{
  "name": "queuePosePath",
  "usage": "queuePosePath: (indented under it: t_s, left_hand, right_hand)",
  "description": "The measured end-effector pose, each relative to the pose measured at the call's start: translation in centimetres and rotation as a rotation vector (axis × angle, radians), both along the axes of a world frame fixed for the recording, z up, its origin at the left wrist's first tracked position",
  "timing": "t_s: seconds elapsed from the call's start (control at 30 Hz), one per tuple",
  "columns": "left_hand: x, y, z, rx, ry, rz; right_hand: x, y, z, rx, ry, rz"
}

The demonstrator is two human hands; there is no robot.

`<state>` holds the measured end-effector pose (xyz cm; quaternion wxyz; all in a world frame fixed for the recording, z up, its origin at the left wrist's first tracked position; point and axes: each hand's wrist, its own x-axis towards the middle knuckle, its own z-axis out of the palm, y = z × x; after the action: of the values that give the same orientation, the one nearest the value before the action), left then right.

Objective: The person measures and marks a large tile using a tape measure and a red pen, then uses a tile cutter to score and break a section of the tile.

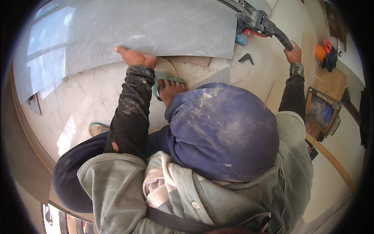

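Note:
A large grey tile [156,27] with a dusty, glossy face spans the upper left. My left hand [136,57] is closed on its near edge, thumb lying on top; the other fingers are mostly hidden. At the upper right, my right hand [294,53] is wrapped round the end of a curved black handle. That handle belongs to a tile cutter [255,21] with a black body and a red part, beside the tile's right end. Its far part runs out of the picture at the top.
One foot in a green sandal [155,87] stands below the tile's edge; another sandal [98,128] shows farther left. A black L-shaped piece [246,58] lies on the pale floor. To the right are an orange round object [320,52], cardboard [328,82] and a blue-panelled box [321,110].

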<state>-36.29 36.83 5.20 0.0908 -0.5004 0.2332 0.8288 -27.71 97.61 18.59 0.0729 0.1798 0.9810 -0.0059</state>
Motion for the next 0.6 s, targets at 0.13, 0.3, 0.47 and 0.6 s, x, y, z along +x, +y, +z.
queuePosePath:
  t_s: [0.13, 0.3, 0.47, 0.6]
  left_hand:
    - [0.5, -1.0, -0.3, 0.0, 0.011, 0.005]
    - [0.6, 0.4, 0.6, -0.048, 0.005, -0.069]
    - [2.0, 1.6, 2.2, -0.103, -0.025, -0.13]
    - [1.6, 0.6, 0.0, -0.19, 0.069, -0.355]
  right_hand:
    - [-3.2, -8.6, 7.2, 0.312, -0.082, 0.078]
    - [-4.1, -10.2, 10.8, 0.44, -0.173, 0.112]
    - [-4.5, -11.1, 11.1, 0.341, -0.214, 0.156]
    - [-6.2, -12.5, 11.4, 0.319, -0.243, 0.201]
